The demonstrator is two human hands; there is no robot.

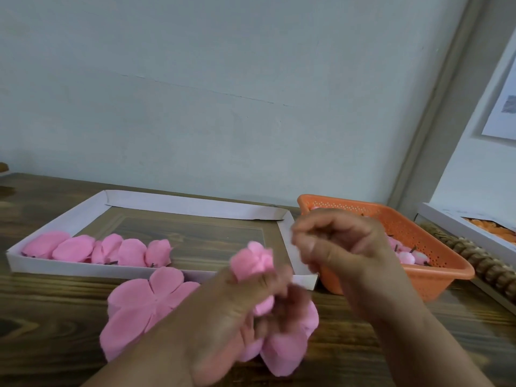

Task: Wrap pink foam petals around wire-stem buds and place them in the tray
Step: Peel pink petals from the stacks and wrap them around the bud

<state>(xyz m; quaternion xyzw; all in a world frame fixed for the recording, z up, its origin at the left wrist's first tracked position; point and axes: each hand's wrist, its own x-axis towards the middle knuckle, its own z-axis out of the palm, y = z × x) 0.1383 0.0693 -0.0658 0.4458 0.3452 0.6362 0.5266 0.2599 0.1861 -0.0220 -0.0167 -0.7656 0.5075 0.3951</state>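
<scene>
Fingers (268, 286) of left hand (223, 311) pinch one bud (252, 259); right hand (337, 244) curled, contents unclear | tray (195, 205): five wrapped buds (97, 250)

Matt foam petals (145, 303) (wood table (55, 303))

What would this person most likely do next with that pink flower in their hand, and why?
Probably bring the right hand back down to fold the loose petals up around the bud. The left hand grips the bud above petals that hang open below, so it does not look ready for the white tray.
</scene>
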